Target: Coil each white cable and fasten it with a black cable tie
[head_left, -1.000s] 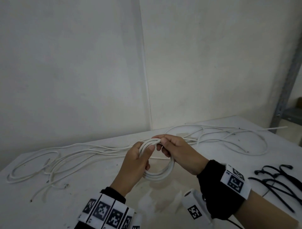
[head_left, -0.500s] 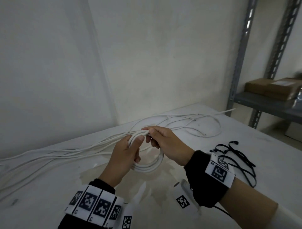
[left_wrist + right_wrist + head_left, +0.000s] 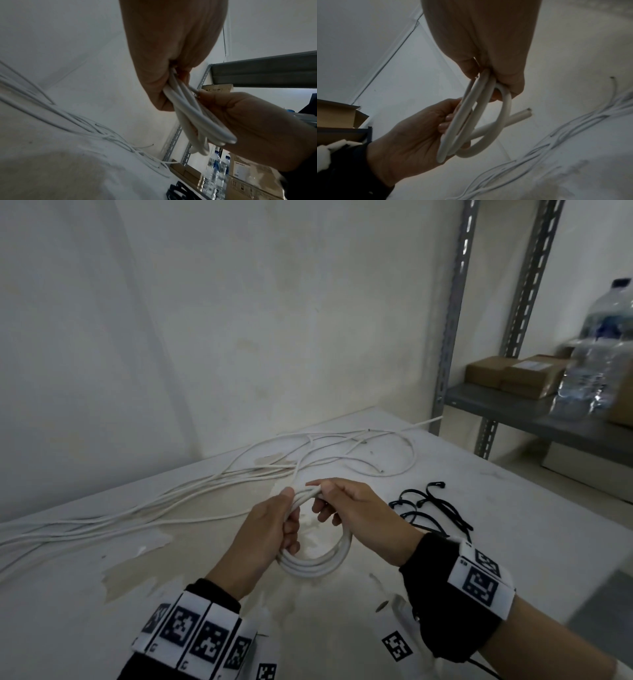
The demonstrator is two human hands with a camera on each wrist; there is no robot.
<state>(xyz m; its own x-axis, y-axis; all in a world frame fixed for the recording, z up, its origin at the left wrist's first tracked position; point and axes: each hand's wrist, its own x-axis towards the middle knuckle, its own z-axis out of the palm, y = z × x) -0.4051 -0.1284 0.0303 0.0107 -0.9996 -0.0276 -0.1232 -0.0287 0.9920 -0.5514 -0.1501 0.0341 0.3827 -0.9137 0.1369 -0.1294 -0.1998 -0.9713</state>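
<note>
At the far left of the white table (image 3: 85,621), loose white cables (image 3: 144,513) trail in from the edge as a bundle of several strands, too tangled for a sure count, and run rightward along the wall (image 3: 239,320) before fanning into open loops at the back. In front of them, above the table's middle, the left hand (image 3: 265,537) has its fingers curled through the coiled white cable (image 3: 318,565) with the thumb pressed on its top, holding the left side of the ring. The coil shows three turns in the right wrist view, plus one free cut end (image 3: 524,114) poking out past the ring. The right hand (image 3: 361,517) pinches the top of the same coil between thumb and forefinger, just beside the left thumb; its other fingers are loosely curled below the pinch. Both wrists wear bands printed with black and white square markers. Right of the hands, a small heap of black cable ties (image 3: 433,510) lies on the table, overlapping so that the number cannot be told, touching neither hand. Furthest right stands a grey metal shelf (image 3: 513,412) on two slotted uprights, carrying two brown cardboard boxes (image 3: 517,374) side by side and one blurred clear water bottle (image 3: 603,350) with a blue cap.
</note>
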